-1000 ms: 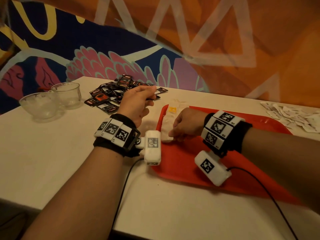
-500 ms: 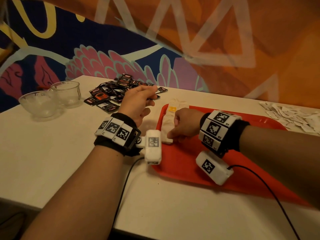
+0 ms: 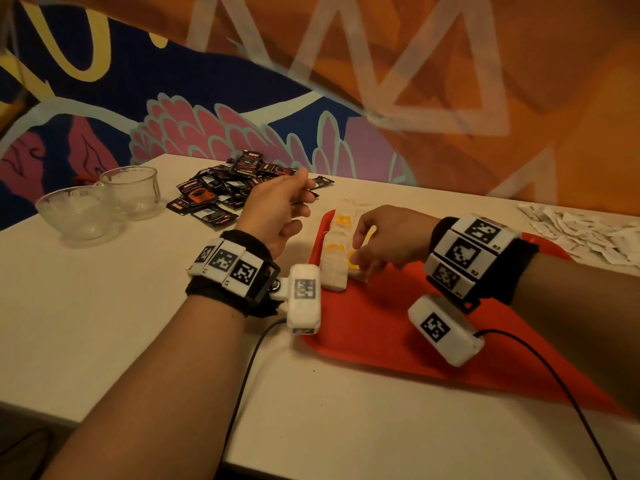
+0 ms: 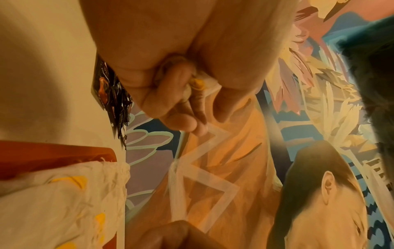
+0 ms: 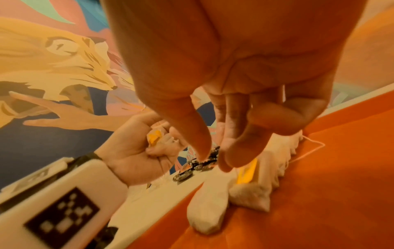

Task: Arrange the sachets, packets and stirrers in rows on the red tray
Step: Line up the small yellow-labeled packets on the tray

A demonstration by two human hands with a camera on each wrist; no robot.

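Observation:
The red tray [image 3: 381, 323] lies on the white table. A row of white packets with yellow marks [image 3: 335, 271] runs along its left edge, also in the right wrist view [image 5: 209, 210]. My right hand [image 3: 360, 258] hovers over the row's near end. Its thumb and fingers [image 5: 200, 139] hang down slightly apart and hold nothing. My left hand [image 3: 301, 202] stays raised left of the tray, fingers curled round a bunch of the same white packets [image 4: 200, 84], which also show in the right wrist view [image 5: 154, 136]. No stirrers show.
A pile of black sachets [image 3: 221, 188] lies beyond my left hand. Two glass bowls [image 3: 76, 209] stand at the far left. Several white sachets [image 3: 588, 230] are scattered at the far right. A cable [image 3: 242, 382] trails off the near table edge.
My right hand has shifted slightly right along the tray, and its fingers have loosened from a fist-like curl. The left hand has barely moved and keeps its packets.

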